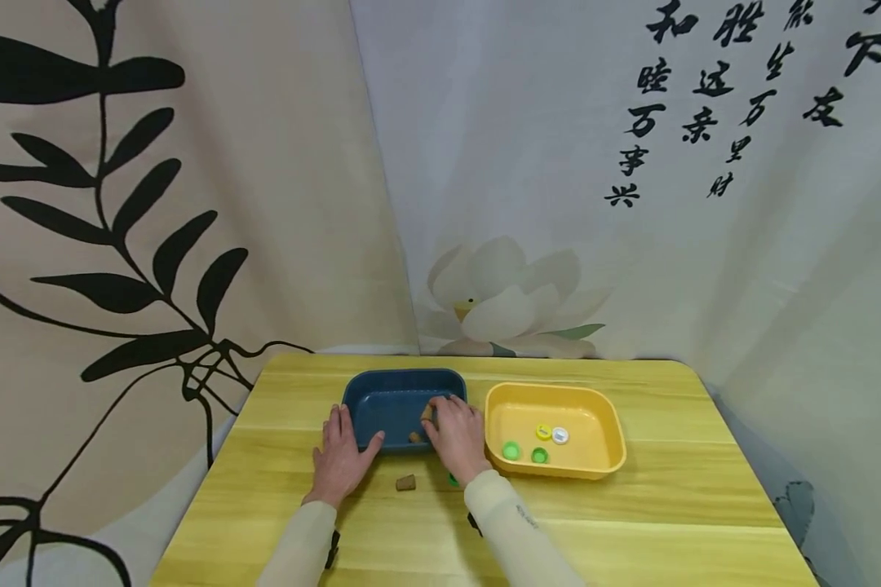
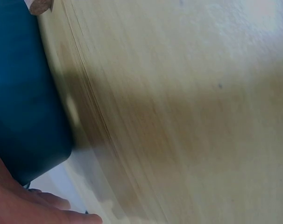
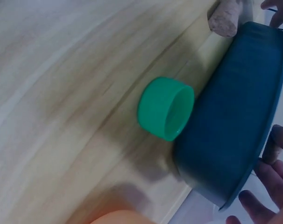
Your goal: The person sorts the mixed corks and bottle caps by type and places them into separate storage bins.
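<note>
My right hand (image 1: 457,436) pinches a cork (image 3: 271,151) at the right side of the blue tray (image 1: 382,403). Another cork (image 1: 414,437) lies inside that tray near its front wall. Fingers spread, my left hand (image 1: 340,461) rests at the tray's front left corner, its thumb along the front rim. On the table in front of the tray is a third cork (image 1: 405,483), lying on its side. A green bottle cap (image 3: 165,108) stands on its edge close to the tray's front wall; my right wrist mostly covers it in the head view.
To the right stands a yellow tray (image 1: 608,469) holding a yellow cap (image 1: 543,432), a white cap (image 1: 560,435) and two green caps. Both trays sit on a wood-grain table (image 1: 675,505). Behind it hangs a printed curtain (image 1: 529,163).
</note>
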A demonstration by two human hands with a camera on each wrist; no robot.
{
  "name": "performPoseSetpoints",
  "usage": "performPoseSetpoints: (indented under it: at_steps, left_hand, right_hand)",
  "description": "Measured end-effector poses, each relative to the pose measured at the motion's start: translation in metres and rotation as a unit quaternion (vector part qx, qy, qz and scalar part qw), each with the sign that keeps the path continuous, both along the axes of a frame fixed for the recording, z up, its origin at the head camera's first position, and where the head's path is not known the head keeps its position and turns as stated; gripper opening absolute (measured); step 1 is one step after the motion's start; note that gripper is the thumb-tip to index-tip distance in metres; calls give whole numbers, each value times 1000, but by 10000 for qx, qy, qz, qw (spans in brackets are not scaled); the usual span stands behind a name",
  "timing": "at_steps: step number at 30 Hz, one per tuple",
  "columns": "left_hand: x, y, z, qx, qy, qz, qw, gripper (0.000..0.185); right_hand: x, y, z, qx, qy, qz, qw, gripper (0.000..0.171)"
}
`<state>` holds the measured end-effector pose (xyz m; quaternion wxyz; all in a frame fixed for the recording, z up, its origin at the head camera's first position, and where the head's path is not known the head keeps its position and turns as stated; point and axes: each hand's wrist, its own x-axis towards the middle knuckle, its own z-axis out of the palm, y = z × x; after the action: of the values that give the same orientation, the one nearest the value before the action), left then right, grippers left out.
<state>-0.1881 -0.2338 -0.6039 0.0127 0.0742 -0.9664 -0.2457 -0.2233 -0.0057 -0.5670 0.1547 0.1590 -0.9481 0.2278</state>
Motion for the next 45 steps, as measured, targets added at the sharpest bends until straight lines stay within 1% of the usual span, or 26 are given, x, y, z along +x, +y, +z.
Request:
performPoseSetpoints:
  at_steps: [6, 10, 14, 17, 23, 26, 30, 34, 36, 40, 43, 45]
  left_hand:
    - [-3, 5, 2, 48, -5, -5, 10000, 106]
    - [-2, 6, 3, 70, 13, 12, 10000, 105]
    - [0, 4, 5, 46, -24, 23, 10000, 105]
    - [1, 3, 5, 39, -109, 17, 9999, 106]
    - [1, 2, 3, 34, -148, -28, 9999, 106]
    - [0, 2, 2, 79, -128, -47, 9999, 106]
    - [-1, 2, 2, 64, -118, -68, 9999, 106]
    - [-1, 1, 4, -11, -189, -93, 9998, 108]
    - [-1, 1, 6, 1, -198, -98, 9998, 109]
    - [1, -1, 8, -5, -55, -58, 10000, 107]
    - [3, 0, 11, -95, 189, -41, 9998, 105]
    - [6, 2, 13, -111, 439, -61, 9990, 101]
  right_hand:
    - [-4, 1, -3, 198, -28, -162, 9997, 32]
    - [-3, 3, -8, 293, -194, -127, 9993, 42]
    - [1, 9, -11, 156, -274, 11, 9995, 51]
    - [7, 16, -13, 20, -129, 161, 9998, 51]
    - [21, 32, -15, 99, 344, 358, 9987, 52]
    - [28, 38, -14, 142, 375, 362, 9985, 53]
    - [37, 44, -13, 46, 401, 359, 9985, 54]
    - [46, 47, -12, -61, 531, 408, 9977, 54]
    - [50, 50, -13, -35, 588, 418, 9974, 56]
    - [57, 55, -13, 65, 604, 451, 9971, 61]
    - [62, 60, -13, 118, 536, 459, 9974, 60]
    - [65, 64, -12, 147, 445, 465, 9978, 60]
